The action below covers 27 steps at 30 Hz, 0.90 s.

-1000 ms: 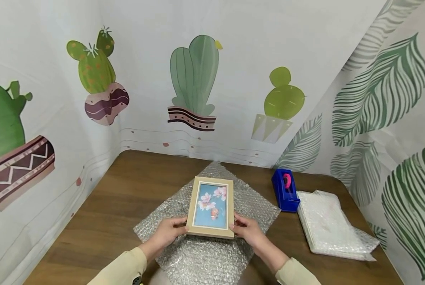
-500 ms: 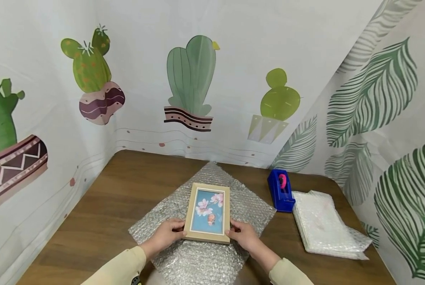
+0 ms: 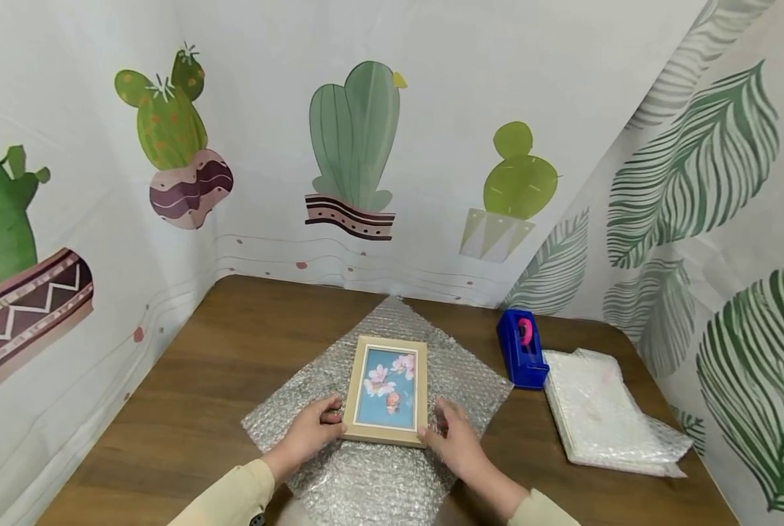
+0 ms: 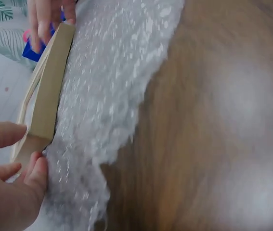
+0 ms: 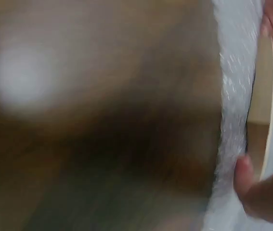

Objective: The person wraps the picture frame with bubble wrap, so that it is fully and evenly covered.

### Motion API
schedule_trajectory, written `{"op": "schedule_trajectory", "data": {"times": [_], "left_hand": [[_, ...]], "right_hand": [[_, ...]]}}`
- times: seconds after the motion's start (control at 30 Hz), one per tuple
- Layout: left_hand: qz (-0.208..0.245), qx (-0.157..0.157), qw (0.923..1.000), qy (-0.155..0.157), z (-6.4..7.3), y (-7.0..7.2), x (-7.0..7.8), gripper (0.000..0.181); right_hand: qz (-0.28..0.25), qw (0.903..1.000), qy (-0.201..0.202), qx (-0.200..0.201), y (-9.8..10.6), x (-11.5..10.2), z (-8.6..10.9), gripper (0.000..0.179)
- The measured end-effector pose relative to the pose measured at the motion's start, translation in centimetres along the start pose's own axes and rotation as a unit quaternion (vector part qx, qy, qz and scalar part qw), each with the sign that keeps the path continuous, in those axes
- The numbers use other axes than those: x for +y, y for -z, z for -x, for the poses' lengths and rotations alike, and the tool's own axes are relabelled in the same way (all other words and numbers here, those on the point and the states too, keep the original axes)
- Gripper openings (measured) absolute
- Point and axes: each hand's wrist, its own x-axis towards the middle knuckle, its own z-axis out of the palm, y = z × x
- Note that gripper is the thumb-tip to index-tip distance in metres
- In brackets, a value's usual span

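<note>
A light wooden picture frame (image 3: pixel 389 432) with pink blossoms on blue lies face up on a sheet of bubble wrap (image 3: pixel 392 478), turned cornerwise on the table. My left hand (image 3: pixel 307 432) is at the frame's lower left corner, thumb tip against the edge and the other fingers slightly off its side. At the lower right corner is my right hand (image 3: pixel 459 442), its thumb touching the frame and its fingers spread away from the side. The left wrist view shows the frame's edge (image 4: pixel 52 86) flat over the bubble wrap, fingertips right beside it.
A blue tape dispenser (image 3: pixel 523 358) with a pink core stands right of the bubble wrap. Farther right lies a flat bundle (image 3: pixel 602 409) wrapped in bubble wrap. The brown wooden table (image 3: pixel 188 380) meets a cactus-printed cloth backdrop (image 3: pixel 260 146) behind and at the sides.
The frame has come down toward me onto the bubble wrap. The fingers of both hands have loosened from its sides, the right hand's most clearly. The head view has shifted slightly.
</note>
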Motion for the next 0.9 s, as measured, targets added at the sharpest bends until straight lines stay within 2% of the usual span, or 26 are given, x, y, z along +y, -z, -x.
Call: {"op": "schedule_trajectory", "data": {"times": [0.07, 0.13, 0.27, 0.37, 0.47, 0.57, 0.7, 0.8, 0.9], "left_hand": [[-0.027, -0.017, 0.9992, -0.025, 0.0, 0.3, 0.0, 0.061], [-0.078, -0.034, 0.9943, -0.065, 0.0, 0.8, 0.0, 0.06], [-0.171, -0.071, 0.9738, -0.132, -0.2, 2.0, 0.2, 0.06], [-0.218, -0.107, 0.958, -0.153, -0.5, 2.6, 0.4, 0.063], [-0.251, -0.142, 0.9441, -0.16, -1.0, 2.8, 0.6, 0.066], [-0.28, -0.157, 0.9331, -0.163, -1.4, 2.9, 0.7, 0.069], [-0.315, -0.168, 0.9184, -0.171, -1.7, 2.8, 0.9, 0.07], [-0.328, -0.178, 0.9119, -0.172, -1.9, 2.6, 1.0, 0.071], [-0.338, -0.173, 0.9085, -0.175, -2.1, 2.5, 1.1, 0.071]], "right_hand": [[0.069, 0.9951, 0.071, 0.006, 0.3, -0.2, 1.3, 0.064], [0.136, 0.9796, 0.148, -0.008, 0.6, -0.3, 2.6, 0.059], [0.213, 0.9301, 0.29, -0.077, 1.6, 0.1, 4.1, 0.05], [0.236, 0.8952, 0.358, -0.123, 2.0, 0.9, 4.5, 0.052], [0.269, 0.8606, 0.403, -0.158, 2.2, 1.8, 4.4, 0.057], [0.3, 0.8332, 0.421, -0.195, 2.0, 2.3, 4.1, 0.059], [0.336, 0.8024, 0.437, -0.23, 1.7, 2.7, 3.8, 0.059], [0.364, 0.7781, 0.454, -0.236, 1.6, 2.8, 3.7, 0.057], [0.388, 0.7575, 0.471, -0.233, 1.7, 2.7, 3.6, 0.053]]}}
